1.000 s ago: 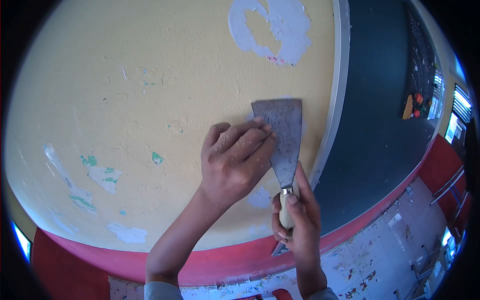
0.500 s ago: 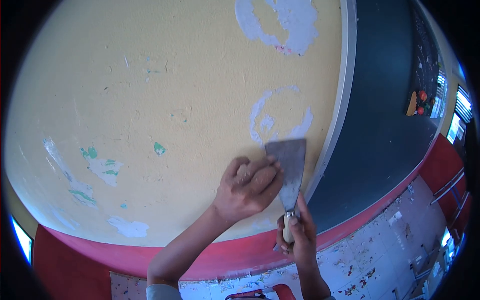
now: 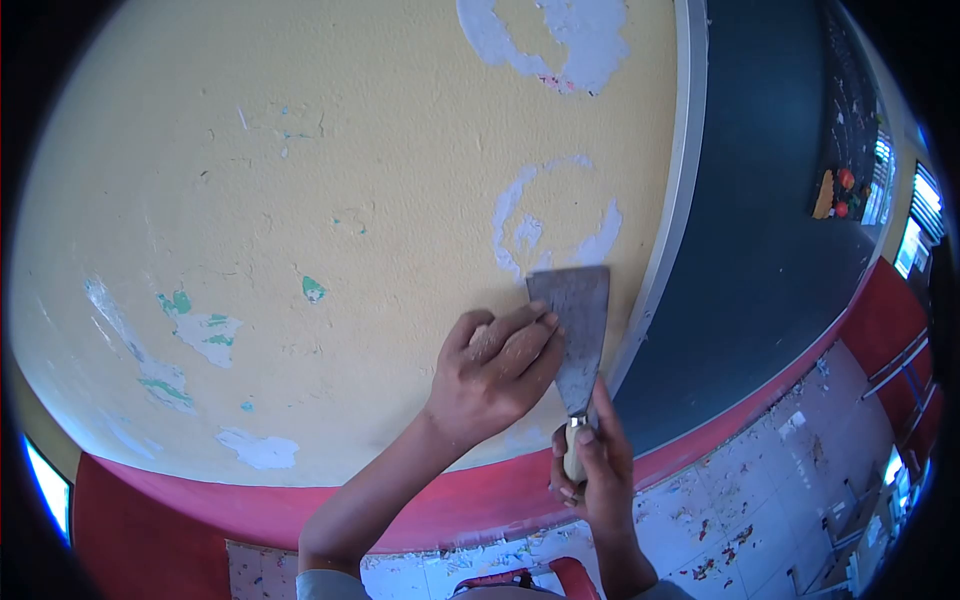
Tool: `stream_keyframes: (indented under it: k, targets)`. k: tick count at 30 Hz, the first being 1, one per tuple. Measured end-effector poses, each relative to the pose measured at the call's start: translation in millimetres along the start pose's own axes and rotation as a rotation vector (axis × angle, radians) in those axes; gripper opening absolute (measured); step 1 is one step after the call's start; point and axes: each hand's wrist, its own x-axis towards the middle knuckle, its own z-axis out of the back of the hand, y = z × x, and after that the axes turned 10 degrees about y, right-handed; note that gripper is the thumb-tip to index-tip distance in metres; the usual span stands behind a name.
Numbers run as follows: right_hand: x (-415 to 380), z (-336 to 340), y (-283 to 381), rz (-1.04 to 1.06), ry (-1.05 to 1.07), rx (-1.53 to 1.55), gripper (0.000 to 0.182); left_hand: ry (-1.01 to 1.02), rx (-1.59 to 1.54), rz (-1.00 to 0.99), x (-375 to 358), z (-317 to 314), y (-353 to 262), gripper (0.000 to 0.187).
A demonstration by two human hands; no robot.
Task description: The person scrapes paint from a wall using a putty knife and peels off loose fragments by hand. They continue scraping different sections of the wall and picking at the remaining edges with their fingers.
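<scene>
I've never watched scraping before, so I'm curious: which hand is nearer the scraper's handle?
The right hand: it grips the handle. The left hand is higher up, at the blade.

Even, moderately bright daylight with a cool cast falls across the cream-coloured, rough-painted wall (image 3: 380,130), where a soft, faint shadow borders the left hand (image 3: 495,370), while the slatted window (image 3: 928,195) at the far right and the narrow window (image 3: 45,485) at the lower left glare to bluish white. Wide-angle distortion bows the glossy red band (image 3: 400,520) along the wall's foot and the pale metal strip (image 3: 686,140), with black vignetting around the rim; the hand looks fairly sharp, whereas the debris-strewn pale tiled floor (image 3: 770,500) appears softer.
</scene>
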Motion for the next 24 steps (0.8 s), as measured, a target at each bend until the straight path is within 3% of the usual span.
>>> stream_keyframes:
  k: [6, 11, 12, 24]
  targets:
    - [3.1, -5.6, 21.9, -0.016, 0.016, -0.026, 0.058, -0.014, -0.015, 0.071, 6.0, 8.0, -0.1, 0.027]
    - [0.7, 2.9, 1.5, -0.022, 0.068, -0.020, 0.060, -0.085, 0.051, 0.062, -7.9, 1.3, 2.2, 0.025]
    - [8.6, -1.6, 10.8, -0.011, 0.071, -0.022, 0.060, -0.071, 0.023, 0.099, -1.0, 6.0, 5.4, 0.019]
    - [5.2, 5.1, 8.4, -0.015, 0.122, -0.090, 0.057, -0.121, 0.034, 0.113, -6.2, 5.7, 3.8, 0.024]
